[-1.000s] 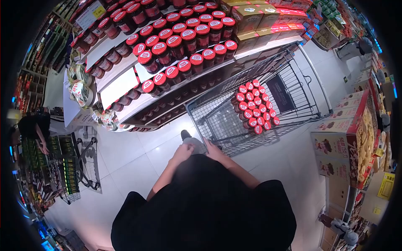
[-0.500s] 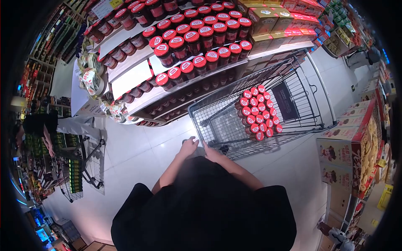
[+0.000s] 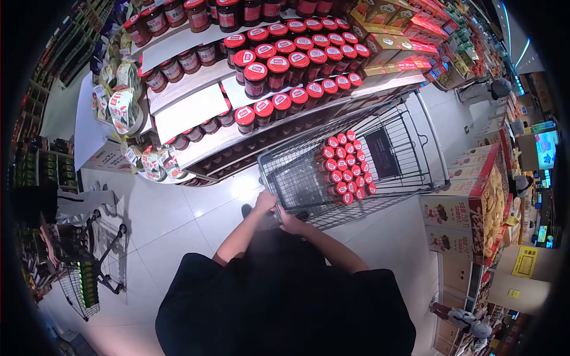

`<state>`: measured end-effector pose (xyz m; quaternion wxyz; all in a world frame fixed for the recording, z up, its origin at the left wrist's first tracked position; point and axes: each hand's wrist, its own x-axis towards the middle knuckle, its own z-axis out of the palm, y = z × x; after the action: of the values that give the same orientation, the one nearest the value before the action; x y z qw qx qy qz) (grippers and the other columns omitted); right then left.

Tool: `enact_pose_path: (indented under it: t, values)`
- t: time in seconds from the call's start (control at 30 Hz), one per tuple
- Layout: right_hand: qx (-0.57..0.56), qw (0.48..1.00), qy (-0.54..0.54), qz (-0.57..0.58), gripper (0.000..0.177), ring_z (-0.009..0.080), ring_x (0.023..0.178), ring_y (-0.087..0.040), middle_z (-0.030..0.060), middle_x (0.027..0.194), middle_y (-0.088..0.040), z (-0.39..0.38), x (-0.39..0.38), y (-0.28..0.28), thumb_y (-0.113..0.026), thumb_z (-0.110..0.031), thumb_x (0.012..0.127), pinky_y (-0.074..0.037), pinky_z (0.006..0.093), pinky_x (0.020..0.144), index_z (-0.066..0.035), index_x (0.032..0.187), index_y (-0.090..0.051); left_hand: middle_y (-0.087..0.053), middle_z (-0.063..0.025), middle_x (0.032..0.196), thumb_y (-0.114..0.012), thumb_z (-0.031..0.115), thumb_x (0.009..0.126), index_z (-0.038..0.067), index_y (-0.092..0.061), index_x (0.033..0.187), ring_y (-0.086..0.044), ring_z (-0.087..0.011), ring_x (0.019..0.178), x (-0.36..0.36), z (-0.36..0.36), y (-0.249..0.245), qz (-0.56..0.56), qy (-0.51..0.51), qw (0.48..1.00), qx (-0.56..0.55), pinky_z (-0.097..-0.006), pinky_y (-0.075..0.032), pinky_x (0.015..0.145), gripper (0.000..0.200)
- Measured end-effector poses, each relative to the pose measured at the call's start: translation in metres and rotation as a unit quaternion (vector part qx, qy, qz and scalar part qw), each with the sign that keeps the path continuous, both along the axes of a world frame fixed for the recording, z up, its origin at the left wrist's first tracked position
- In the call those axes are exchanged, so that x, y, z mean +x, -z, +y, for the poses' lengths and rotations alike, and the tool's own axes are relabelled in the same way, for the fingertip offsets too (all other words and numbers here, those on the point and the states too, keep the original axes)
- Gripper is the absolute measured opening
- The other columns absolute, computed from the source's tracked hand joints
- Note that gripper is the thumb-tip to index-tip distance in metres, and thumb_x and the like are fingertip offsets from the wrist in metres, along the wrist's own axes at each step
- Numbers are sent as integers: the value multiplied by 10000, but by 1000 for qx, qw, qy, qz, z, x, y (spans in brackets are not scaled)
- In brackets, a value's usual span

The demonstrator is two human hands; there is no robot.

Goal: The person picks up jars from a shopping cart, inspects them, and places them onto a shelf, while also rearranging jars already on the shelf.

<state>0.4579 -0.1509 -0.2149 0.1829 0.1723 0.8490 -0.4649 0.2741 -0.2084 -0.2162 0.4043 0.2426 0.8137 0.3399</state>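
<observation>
A wire shopping cart (image 3: 355, 204) stands between me and the shelf, its push handle at the far right. Inside it, a block of red-lidded jars (image 3: 345, 155) is packed together. My left hand (image 3: 265, 202) is closed round the rim at the cart's left end. Just to the right and nearer my body, my right hand (image 3: 291, 223) is closed on the same end rim. Parts of the fingers of both hands are hidden from this angle.
Stepped shelves hold rows of red-lidded jars (image 3: 277, 70), with gold boxes (image 3: 389, 44) beside them. Plastic-wrapped packs (image 3: 123, 111) hang at the shelf's left corner. Printed cartons (image 3: 448, 213) stand at right. A person with another cart (image 3: 89, 285) is at left.
My left hand has moved to the cart's end rim and closed on it; my right hand has also closed there. The cart and shelf sit differently in view as my head has shifted.
</observation>
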Motion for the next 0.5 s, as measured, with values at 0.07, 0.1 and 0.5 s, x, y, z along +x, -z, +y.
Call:
enact_pose_path:
  t: [0.07, 0.1, 0.5]
  values:
    - [15, 1000, -3, -3, 976, 473, 971, -664, 380, 1057, -638, -8, -8, 5, -610, -78, 842, -526, 492, 859, 40, 1576, 23, -711, -252, 716, -623, 301, 915, -105, -701, 855, -750, -365, 736, -7, -9, 15, -53, -5, 999, 8, -447, -592, 794, 418]
    - [22, 1000, -5, -1, 969, 477, 947, -667, 381, 1040, -641, -12, -11, 10, -607, -85, 847, -530, 496, 840, 35, 1577, 18, -711, -252, 716, -623, 301, 915, -105, -701, 855, -750, -365, 736, -10, -13, 10, -55, -4, 998, 6, -447, -592, 794, 418]
    - [-77, 997, 6, 26, 1010, 442, 1278, -563, 358, 1411, -488, -41, -31, 0, -673, -289, 923, -438, 443, 1074, -41, 1601, 32, -717, -231, 737, -606, 317, 959, -83, -703, 880, -755, -312, 689, -24, -52, -7, -29, -2, 1000, -13, -429, -597, 708, 419]
